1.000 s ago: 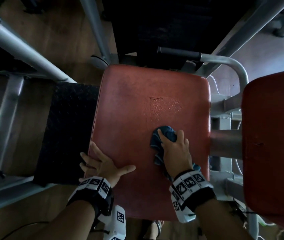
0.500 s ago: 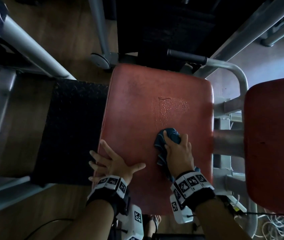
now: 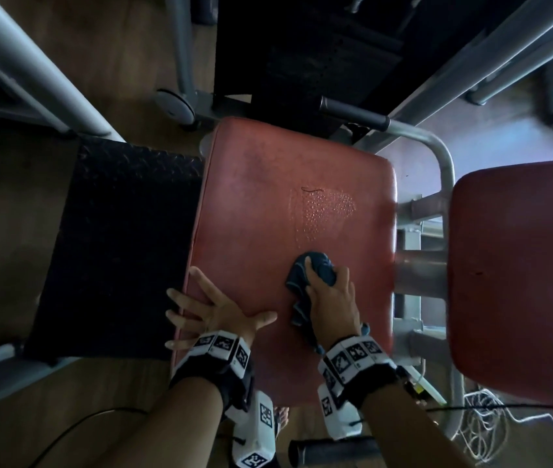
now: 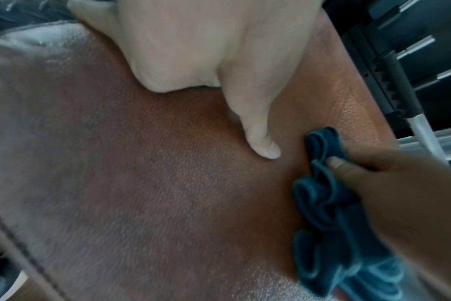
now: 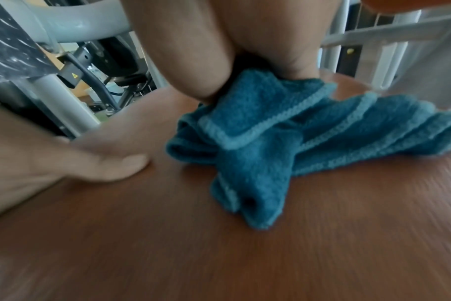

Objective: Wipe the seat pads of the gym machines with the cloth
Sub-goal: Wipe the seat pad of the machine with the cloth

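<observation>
A red seat pad (image 3: 254, 211) fills the middle of the head view, with a patch of water droplets (image 3: 327, 207) on its far right part. My right hand (image 3: 330, 292) grips a bunched teal cloth (image 3: 317, 268) and presses it on the pad just below the droplets. The cloth (image 5: 265, 142) trails back under my palm in the right wrist view. My left hand (image 3: 214, 309) lies flat with fingers spread on the pad's near left edge, thumb (image 4: 258, 130) pointing toward the cloth (image 4: 324, 195).
A second red pad (image 3: 518, 282) stands at the right. A black textured footplate (image 3: 116, 244) lies left of the seat. Grey frame tubes (image 3: 28, 62) cross the upper left and right. A black-gripped handle (image 3: 352, 113) sits behind the seat. Cords (image 3: 484, 420) lie on the floor.
The view has shifted so the seat sits further right. My right hand with the cloth stays just below the droplets, and my left hand keeps its place on the pad's edge.
</observation>
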